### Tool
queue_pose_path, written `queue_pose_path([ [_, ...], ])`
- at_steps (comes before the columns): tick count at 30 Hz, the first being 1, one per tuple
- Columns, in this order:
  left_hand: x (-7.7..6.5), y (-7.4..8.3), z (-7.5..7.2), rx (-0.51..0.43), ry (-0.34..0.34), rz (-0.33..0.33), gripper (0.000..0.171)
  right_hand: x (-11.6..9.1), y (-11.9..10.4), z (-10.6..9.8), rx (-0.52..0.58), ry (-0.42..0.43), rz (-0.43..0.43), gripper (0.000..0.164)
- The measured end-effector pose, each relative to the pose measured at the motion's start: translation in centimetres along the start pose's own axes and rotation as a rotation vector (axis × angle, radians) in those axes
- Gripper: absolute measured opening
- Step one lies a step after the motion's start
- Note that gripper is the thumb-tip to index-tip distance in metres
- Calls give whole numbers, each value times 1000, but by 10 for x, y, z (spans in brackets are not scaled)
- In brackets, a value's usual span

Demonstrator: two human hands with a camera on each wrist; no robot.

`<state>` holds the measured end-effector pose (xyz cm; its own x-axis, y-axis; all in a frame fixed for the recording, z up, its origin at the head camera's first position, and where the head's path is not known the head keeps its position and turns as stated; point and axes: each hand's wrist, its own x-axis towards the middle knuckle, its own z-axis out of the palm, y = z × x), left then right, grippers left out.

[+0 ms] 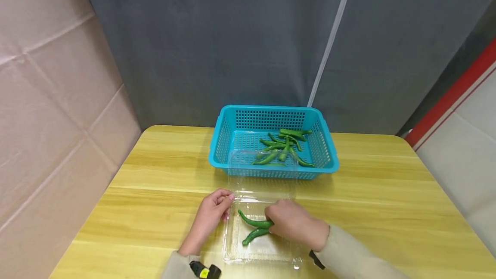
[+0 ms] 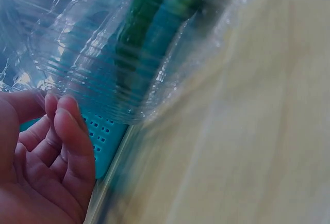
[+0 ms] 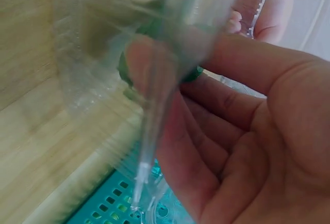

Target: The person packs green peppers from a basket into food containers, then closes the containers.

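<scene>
A clear plastic clamshell box (image 1: pixel 267 253) lies unfolded on the table, its lid (image 1: pixel 248 184) leaning back over the basket's front rim. My left hand (image 1: pixel 211 214) pinches the box's left edge near the hinge; the left wrist view has thumb and fingertips at the clear rim. Over the box's right half, my right hand (image 1: pixel 294 223) holds green chili peppers by their right ends. The upper chili (image 1: pixel 255 223) curves up to the left, while the lower chili (image 1: pixel 255 235) points down-left. Seen from the right wrist, clear plastic partly covers the fingertips and the green ends.
Behind the box stands a turquoise perforated basket (image 1: pixel 218 141) with several green chilies (image 1: pixel 292 133), mostly in its right half. Wood-grain table (image 1: pixel 155 201) extends to both sides. A dark grey curtain (image 1: pixel 217 46) hangs behind the table's far edge.
</scene>
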<state>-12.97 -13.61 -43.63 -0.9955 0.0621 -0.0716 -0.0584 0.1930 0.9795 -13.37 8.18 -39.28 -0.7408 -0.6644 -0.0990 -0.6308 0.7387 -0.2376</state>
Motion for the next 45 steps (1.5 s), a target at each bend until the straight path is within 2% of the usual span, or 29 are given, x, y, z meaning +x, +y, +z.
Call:
queue_pose_path([
  [7, 0, -2, 0, 8, 1, -3, 20, 1, 0, 5, -73, -50, 8, 23],
  [18, 0, -2, 0, 1, -4, -3, 20, 0, 1, 9, -65, -25, 2, 22],
  [27, 1, -3, -1, -9, -12, -7, 20, -1, 1, 6, -65, -41, -55, 22],
  [31, 4, -11, -2, -25, -14, -2, 21, -3, 0, 1, -69, -40, -78, 21],
  [35, 10, -24, -2, -31, 0, -1, 26, -7, 1, -8, -54, -32, -89, 44],
  [37, 12, -29, -2, -29, 12, 0, 28, -9, 2, -13, -51, -23, -93, 50],
  [42, 12, -32, -1, -26, 23, 17, 29, -15, 5, -29, -48, 56, -135, 46],
  [45, 12, -31, -1, -32, 22, 16, 27, -18, 10, -42, 3, 103, -171, 42],
])
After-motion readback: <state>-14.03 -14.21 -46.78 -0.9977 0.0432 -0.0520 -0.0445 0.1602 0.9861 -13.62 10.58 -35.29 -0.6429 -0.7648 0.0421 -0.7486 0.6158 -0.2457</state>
